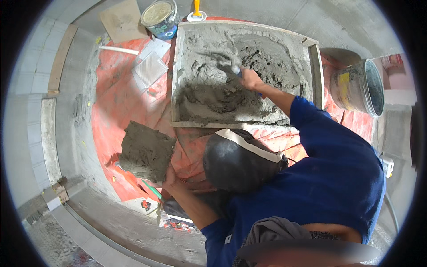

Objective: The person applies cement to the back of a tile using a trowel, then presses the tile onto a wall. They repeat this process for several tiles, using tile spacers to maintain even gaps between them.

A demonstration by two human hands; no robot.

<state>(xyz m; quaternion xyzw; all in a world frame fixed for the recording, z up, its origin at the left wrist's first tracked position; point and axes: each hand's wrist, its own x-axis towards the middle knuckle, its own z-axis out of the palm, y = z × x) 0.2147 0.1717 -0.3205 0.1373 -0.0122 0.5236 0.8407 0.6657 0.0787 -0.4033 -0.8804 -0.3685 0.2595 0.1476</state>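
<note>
A square slab coated in thick grey mortar (pixel 148 151) is held above a red plastic sheet (pixel 111 104), to the person's left. The left hand (pixel 169 179) grips it at its near right corner; the fingers reach under the slab, mostly hidden, and the coated face is turned up.

The right hand (pixel 252 80) has its fingers wrapped around the blue handle of a trowel (pixel 235 70), whose blade, blurred, is among wet grey mortar (pixel 271 55). That mortar fills a shallow rectangular tray with pale wooden sides (pixel 195 125), heaped and dark toward the right, smoother and lighter toward the far left corner. The tray lies on the red sheet.

Between the tray and the person's body is a bent knee in black cloth with a pale stripe (pixel 229 162). Just beside the tray's left side, a white ribbed tile (pixel 150 70) lies on the sheet, with a thin white stick (pixel 119 50) near it. Beyond them stand a dark blue pail with a mortar-stained lid (pixel 159 20) and a beige square board (pixel 123 21). To the tray's right, a grey bucket with a yellow label (pixel 351 86) is tilted, its mouth facing right.
</note>
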